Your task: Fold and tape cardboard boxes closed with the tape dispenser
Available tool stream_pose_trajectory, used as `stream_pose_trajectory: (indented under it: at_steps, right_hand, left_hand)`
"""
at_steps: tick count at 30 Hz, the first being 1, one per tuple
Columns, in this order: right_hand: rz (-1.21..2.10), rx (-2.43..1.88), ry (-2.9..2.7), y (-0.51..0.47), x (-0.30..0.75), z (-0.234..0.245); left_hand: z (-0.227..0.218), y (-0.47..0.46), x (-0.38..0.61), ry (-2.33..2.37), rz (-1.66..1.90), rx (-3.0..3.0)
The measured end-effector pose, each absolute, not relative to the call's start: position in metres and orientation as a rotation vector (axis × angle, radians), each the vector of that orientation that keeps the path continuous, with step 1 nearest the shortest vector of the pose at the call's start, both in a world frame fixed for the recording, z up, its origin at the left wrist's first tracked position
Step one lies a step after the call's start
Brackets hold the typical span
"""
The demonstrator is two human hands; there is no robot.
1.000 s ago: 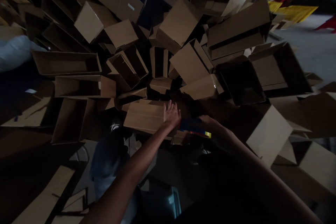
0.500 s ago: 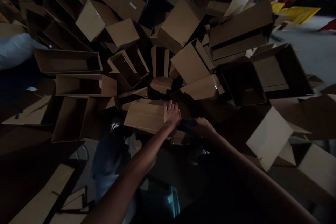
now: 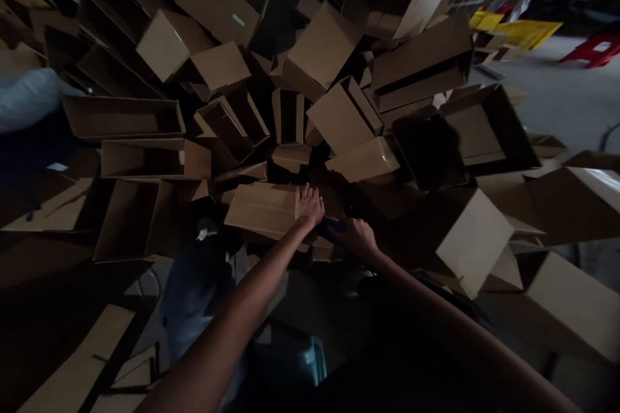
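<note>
A closed cardboard box (image 3: 261, 208) lies on its side in front of me. My left hand (image 3: 309, 205) rests flat on its right part, fingers spread. Just to the right, my right hand (image 3: 357, 237) is wrapped round a dark blue hand tool (image 3: 330, 227), whose front end meets the box's right end below my left palm. The dim light hides what kind of tool it is. Under the box, a strip of another piece of cardboard (image 3: 325, 250) shows.
Many open cardboard boxes (image 3: 140, 213) are piled ahead and on both sides. A person's light sleeve (image 3: 29, 100) is at the far left. A teal plastic stool (image 3: 310, 358) stands below me, and a red stool (image 3: 591, 50) at the far right.
The view has turned a little to the right, so everything sits further left. My right hand with the blue tool has come slightly nearer to my left hand, which stays on the box.
</note>
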State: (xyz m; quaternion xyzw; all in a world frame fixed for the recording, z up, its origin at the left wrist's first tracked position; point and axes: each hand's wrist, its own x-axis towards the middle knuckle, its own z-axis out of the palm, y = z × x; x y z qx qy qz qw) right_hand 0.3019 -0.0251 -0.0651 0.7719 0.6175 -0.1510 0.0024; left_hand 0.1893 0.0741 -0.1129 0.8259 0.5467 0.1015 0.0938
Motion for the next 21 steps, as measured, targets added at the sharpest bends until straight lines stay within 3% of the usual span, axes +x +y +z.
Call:
stream_pose_trajectory:
  at_steps: [12,21]
  right_hand:
    - [-0.368,2.419,1.887,-0.023,0.29,-0.062]
    - [-0.476,2.305,1.911,-0.017,0.289,-0.047]
  left_hand:
    - [-0.113,0.075,0.188,1.603,0.331,2.447]
    - [-0.114,0.076,0.186,1.595,0.348,2.458]
